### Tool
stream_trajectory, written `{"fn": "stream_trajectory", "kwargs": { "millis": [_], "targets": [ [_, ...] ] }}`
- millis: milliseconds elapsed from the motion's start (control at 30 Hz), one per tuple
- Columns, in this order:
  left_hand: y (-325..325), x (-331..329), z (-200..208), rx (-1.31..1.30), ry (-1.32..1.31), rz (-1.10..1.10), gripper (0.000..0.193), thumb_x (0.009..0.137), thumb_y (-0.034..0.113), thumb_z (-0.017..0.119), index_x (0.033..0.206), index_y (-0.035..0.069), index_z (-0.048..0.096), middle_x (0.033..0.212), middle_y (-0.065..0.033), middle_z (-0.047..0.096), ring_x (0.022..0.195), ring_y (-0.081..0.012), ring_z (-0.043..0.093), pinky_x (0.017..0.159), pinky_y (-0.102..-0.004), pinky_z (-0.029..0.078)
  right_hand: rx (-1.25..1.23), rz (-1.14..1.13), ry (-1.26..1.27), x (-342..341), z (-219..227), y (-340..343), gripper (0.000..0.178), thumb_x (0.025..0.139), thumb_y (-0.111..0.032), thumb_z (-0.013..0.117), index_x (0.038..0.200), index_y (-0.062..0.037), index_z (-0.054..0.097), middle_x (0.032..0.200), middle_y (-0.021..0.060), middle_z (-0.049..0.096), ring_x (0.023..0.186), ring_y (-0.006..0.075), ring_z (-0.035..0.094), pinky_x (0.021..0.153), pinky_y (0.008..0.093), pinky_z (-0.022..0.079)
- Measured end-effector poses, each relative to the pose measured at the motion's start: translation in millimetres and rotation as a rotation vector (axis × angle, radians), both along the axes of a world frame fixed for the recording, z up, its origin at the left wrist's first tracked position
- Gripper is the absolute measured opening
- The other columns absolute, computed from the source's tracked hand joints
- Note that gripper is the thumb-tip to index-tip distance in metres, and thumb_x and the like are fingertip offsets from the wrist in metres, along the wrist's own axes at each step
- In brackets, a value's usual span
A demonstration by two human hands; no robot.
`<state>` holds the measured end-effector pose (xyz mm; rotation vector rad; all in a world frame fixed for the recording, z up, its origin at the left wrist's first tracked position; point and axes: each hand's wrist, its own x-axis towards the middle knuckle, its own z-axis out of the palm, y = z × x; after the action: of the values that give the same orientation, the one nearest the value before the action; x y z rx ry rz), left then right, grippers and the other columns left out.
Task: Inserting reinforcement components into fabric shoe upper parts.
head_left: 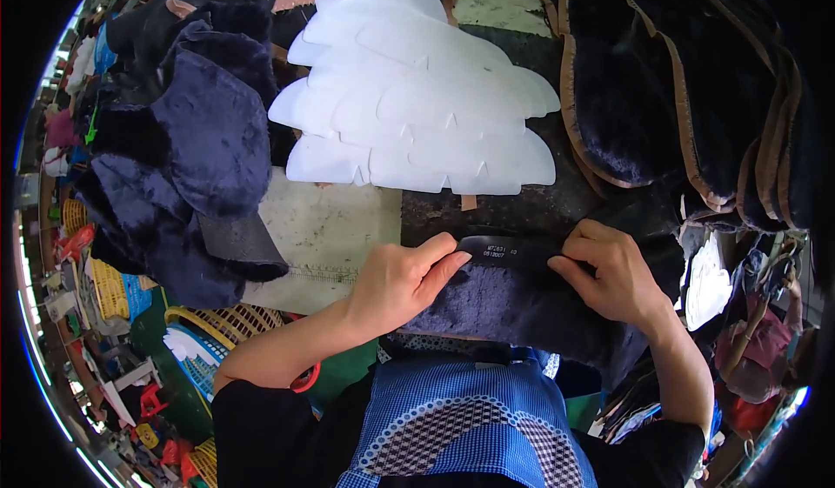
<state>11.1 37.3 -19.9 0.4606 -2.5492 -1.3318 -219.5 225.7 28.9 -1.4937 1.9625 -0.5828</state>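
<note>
In front of me lies a dark navy plush fabric piece [496, 302], fuzzy side showing below and a smooth black flap [507, 251] with pale printed marks folded along its top edge. My left hand [396, 284] pinches the flap's left end between thumb and fingers. At the other end my right hand [611, 272] grips it with thumb and curled fingers. The flap stretches between both hands. Just beyond it, a fan of overlapping white curved sheets [417, 96] rests on the table.
Loose navy plush pieces [213, 131] are heaped at the left. Plush pieces with brown edges [613, 114] lie at the right. A pale board [326, 218] shows on the tabletop. Yellow and blue baskets [230, 323] stand below left. Another person [755, 344] is at the right.
</note>
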Motion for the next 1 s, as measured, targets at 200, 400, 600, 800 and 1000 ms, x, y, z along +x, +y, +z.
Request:
{"fn": "stream_trajectory", "kwargs": {
  "millis": [200,400,600,800,1000],
  "targets": [
    [7.0,-1.4,2.6,-0.02,-0.07,0.101,0.022,0.099,0.017,0.071,0.086,0.004,0.06,0.055,-0.0126,0.05,0.041,-0.0271,0.049,0.041,-0.0365,0.033,0.035,-0.046,0.058,-1.4,-2.7,-12.4,0.02,0.091,-0.018,0.074,0.083,-0.0009,0.069,0.074,0.0134,0.059,0.067,0.0344,0.062,0.06,0.0436,0.048],
    [8.0,-5.5,5.6,-0.028,-0.126,0.133,0.021,0.098,0.016,0.071,0.085,0.005,0.06,0.054,-0.0122,0.053,0.042,-0.0285,0.054,0.041,-0.0371,0.036,0.071,-0.047,0.04,-1.2,-5.5,-18.2,0.024,0.091,-0.02,0.074,0.077,-0.0011,0.068,0.072,0.0127,0.059,0.065,0.0336,0.063,0.058,0.0437,0.049],
    [14.1,-13.9,3.7,-0.288,-0.214,0.124,0.025,0.097,0.021,0.067,0.081,0.006,0.056,0.046,-0.0112,0.055,0.042,-0.0318,0.06,0.04,-0.0426,0.047,-0.044,0.002,0.396,3.0,4.9,-39.8,0.037,0.072,-0.023,0.088,0.097,-0.0071,0.066,0.083,0.0078,0.063,0.079,0.0271,0.065,0.066,0.0406,0.052],
    [22.1,6.5,7.0,-0.277,0.143,0.236,0.017,0.085,0.016,0.082,0.082,0.007,0.068,0.077,-0.007,0.067,0.061,-0.021,0.066,0.05,-0.034,0.05,-0.182,0.104,-0.014,16.0,1.7,-46.8,0.024,0.073,-0.006,0.083,0.093,-0.0014,0.071,0.087,0.0111,0.065,0.089,0.0314,0.061,0.078,0.04,0.051],
    [31.6,16.1,0.8,0.165,0.308,0.242,0.017,0.086,0.01,0.082,0.082,-0.001,0.069,0.116,-0.016,0.074,0.084,-0.0242,0.073,0.071,-0.0304,0.057,-0.257,0.089,-0.039,27.8,14.5,-37.2,0.017,0.072,-0.002,0.082,0.086,-0.0018,0.072,0.086,0.0087,0.068,0.088,0.0276,0.061,0.082,0.0385,0.048]
  ]
}}
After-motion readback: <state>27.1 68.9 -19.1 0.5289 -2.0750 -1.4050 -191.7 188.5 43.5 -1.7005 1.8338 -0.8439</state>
